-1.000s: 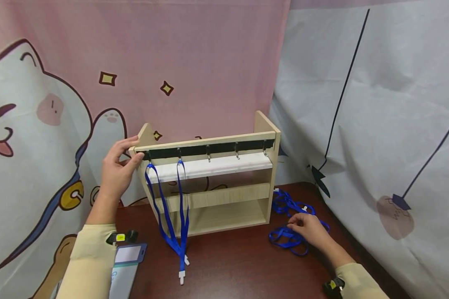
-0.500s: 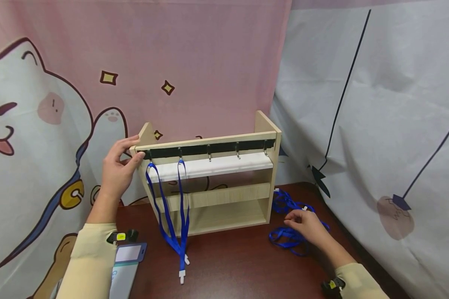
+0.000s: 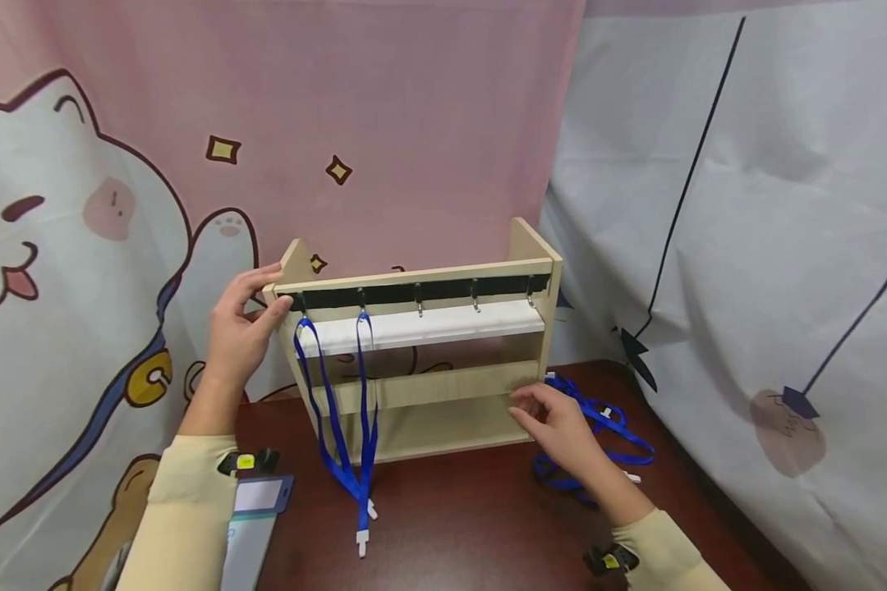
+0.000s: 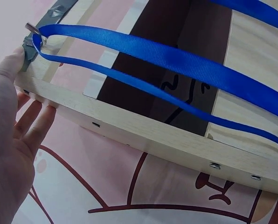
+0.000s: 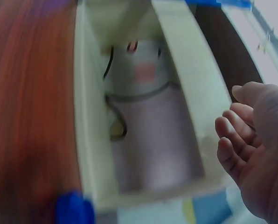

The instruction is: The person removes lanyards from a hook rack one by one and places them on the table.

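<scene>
A small pale-wood shelf rack (image 3: 421,386) stands on the table, a black strip with several metal hooks along its upper front. My left hand (image 3: 240,328) holds its upper left corner, thumb at the strip's end and fingers along the side panel (image 4: 129,122). Blue lanyards (image 3: 367,419) hang from the two leftmost hooks, their white clips low in front of the rack. My right hand (image 3: 554,419), fingers loosely bent, is in front of the rack's lower right side with nothing in it. Beside and partly behind it lies a pile of blue lanyards (image 3: 624,435).
Blue-edged badge holders (image 3: 262,495) lie on the dark red-brown table (image 3: 451,525) beside my left forearm. A pink printed curtain (image 3: 429,123) hangs behind the rack, and a whitish one (image 3: 680,246) closes off the right side.
My right hand has moved left and upward from over the lanyard pile to the rack's lower right front, uncovering more of the pile. My left hand keeps its hold on the corner.
</scene>
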Motion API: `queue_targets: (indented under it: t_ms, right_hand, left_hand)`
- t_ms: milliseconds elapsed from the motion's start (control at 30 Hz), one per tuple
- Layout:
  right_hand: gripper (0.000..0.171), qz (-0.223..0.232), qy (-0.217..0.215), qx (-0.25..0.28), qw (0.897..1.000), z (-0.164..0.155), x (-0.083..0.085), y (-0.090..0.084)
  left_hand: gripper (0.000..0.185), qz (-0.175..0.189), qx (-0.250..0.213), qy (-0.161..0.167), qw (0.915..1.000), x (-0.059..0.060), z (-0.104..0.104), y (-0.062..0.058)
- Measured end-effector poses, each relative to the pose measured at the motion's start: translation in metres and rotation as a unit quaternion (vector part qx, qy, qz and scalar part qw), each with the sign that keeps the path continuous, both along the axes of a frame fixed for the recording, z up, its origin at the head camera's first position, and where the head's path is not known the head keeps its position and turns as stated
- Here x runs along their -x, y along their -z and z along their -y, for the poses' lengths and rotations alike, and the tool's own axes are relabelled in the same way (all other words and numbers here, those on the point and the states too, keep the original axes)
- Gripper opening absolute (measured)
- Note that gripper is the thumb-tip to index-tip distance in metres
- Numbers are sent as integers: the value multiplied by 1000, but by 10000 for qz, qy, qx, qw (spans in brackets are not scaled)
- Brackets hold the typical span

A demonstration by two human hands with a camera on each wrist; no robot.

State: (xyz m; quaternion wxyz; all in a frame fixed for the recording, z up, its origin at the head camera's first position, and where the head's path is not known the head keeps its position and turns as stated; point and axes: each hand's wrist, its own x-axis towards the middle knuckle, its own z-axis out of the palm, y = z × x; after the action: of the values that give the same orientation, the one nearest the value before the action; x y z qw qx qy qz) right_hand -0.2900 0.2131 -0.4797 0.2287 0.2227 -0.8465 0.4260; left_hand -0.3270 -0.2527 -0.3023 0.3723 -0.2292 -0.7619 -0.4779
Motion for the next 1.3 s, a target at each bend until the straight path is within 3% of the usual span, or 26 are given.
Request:
queue_targets:
  t_ms: [167,333,733,967,1300]
  right_hand:
    - [18,-365,-354,209,9985,41,1,-19]
    - [23,-590,-407,352,9968,86,1,-31]
    - [40,-206,-276,708,9969,190,3,-39]
    - [43,211,-62,908,9956,218,5,-42]
    - [40,341,393,1300,9901,238,9,-48]
  left_hand:
    - [34,17,-24,25,10000,1,-1,0]
    - [33,-26,-71,83,9999,3,-4,1]
    - [33,-14,-116,124,9999,4,-3,1]
    - [33,-5,-125,119,9999,3,0,3]
    - [33,-16,-91,81,9999,3,0,3]
